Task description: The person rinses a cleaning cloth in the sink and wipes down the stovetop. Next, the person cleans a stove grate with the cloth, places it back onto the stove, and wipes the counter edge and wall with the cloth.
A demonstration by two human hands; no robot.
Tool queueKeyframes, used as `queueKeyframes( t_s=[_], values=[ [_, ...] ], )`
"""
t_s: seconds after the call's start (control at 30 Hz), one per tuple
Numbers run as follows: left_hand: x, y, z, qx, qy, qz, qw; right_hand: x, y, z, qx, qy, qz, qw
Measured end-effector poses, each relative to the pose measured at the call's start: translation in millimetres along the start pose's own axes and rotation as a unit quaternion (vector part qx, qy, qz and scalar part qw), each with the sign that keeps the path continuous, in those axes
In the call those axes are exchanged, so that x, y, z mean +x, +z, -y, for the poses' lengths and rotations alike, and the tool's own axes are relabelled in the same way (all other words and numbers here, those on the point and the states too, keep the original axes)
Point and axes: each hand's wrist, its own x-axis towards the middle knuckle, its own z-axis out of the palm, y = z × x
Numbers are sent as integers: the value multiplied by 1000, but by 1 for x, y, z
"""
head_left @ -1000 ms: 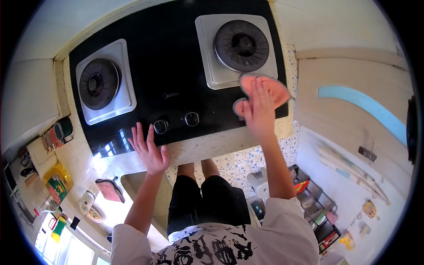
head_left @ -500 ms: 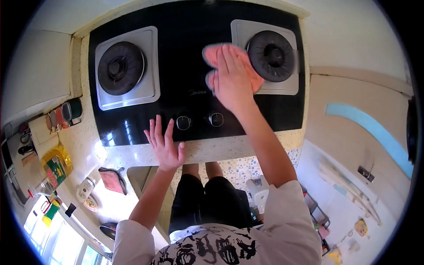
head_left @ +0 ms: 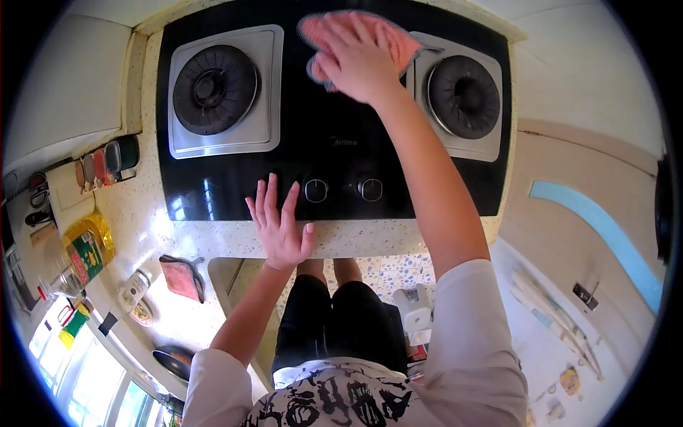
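A black glass gas stove (head_left: pixel 334 167) has a burner on each side. My right hand (head_left: pixel 359 64) presses a pink cloth with a grey edge (head_left: pixel 402 46) onto the glass near the back, between the left burner (head_left: pixel 215 90) and the right burner (head_left: pixel 464 97). The cloth's right end touches the right burner's metal plate. My left hand (head_left: pixel 280 228) rests with spread fingers on the stove's front edge and the counter, just left of the two knobs (head_left: pixel 315 190). Nothing is in it.
On the left counter are a yellow oil bottle (head_left: pixel 91 245), a folded pink cloth (head_left: pixel 182 278), scissors and a black pan (head_left: pixel 173 361). A sink (head_left: pixel 226 274) lies below my left hand. A cabinet with a blue curved strip (head_left: pixel 597 224) stands at the right.
My right hand and the cloth have moved from the stove's front right, beside the right burner, to the back middle. The view has shifted. My left hand stays at the front edge.
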Motion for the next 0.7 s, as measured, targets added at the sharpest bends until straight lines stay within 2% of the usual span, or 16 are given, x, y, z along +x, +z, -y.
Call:
queueKeyframes(
  t_s=[0.03, 0.17, 0.3, 0.5, 0.6, 0.7],
  values=[
    [1, 0, 0, 0, 2, 1, 1000, -6, -10, 3, 14, -41, 24, 999],
    [0, -3, 0, 1, 2, 4, 1000, -45, -48, 1, 175, -98, 111, 973],
    [1, -4, -1, -4, 3, 4, 1000, -93, -86, -10, 240, -46, 156, 957],
    [1, -4, 0, -5, 4, 5, 1000, -172, -134, 36, 173, 69, 146, 972],
    [1, -3, -1, -9, 1, 4, 1000, -213, -138, 58, 161, 134, 97, 973],
    [0, -2, 0, -15, 5, -4, 1000, -244, -143, 96, 133, 198, 102, 966]
  ],
)
